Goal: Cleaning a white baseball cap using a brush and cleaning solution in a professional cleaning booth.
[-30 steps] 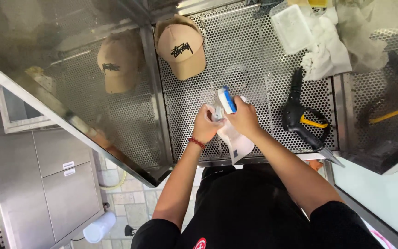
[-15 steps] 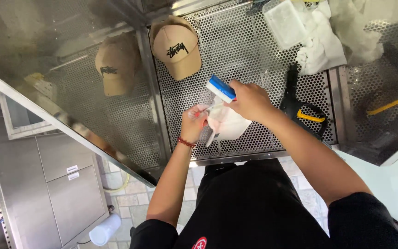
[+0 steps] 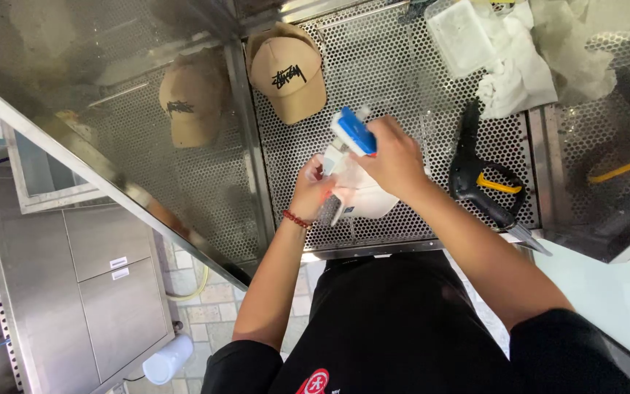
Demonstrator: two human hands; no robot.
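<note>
Blue-triggered spray bottle with a white body sits up off the counter, tipped over with its head in the right hand, fingers wrapped around the neck and trigger, so the nozzle angles down toward the other hand. The left hand is curled shut around a scrunched white cloth or wipe, pinching it right under the bottle, which looks like the handiest way to catch the spray. Both hover over the perforated stainless steel worktop, so any drips would fall through the holes. A tan baseball cap with a black scribbled logo lies flat at the back left, doubled by its reflection in the shiny steel side panel. To the right rests a black pistol-grip tool with a yellow trigger, handle toward the person. A clear lidded plastic tub and crumpled white rags crowd the far corner. Two small white rectangular labels are stuck on the grey steel cabinet door down left.
</note>
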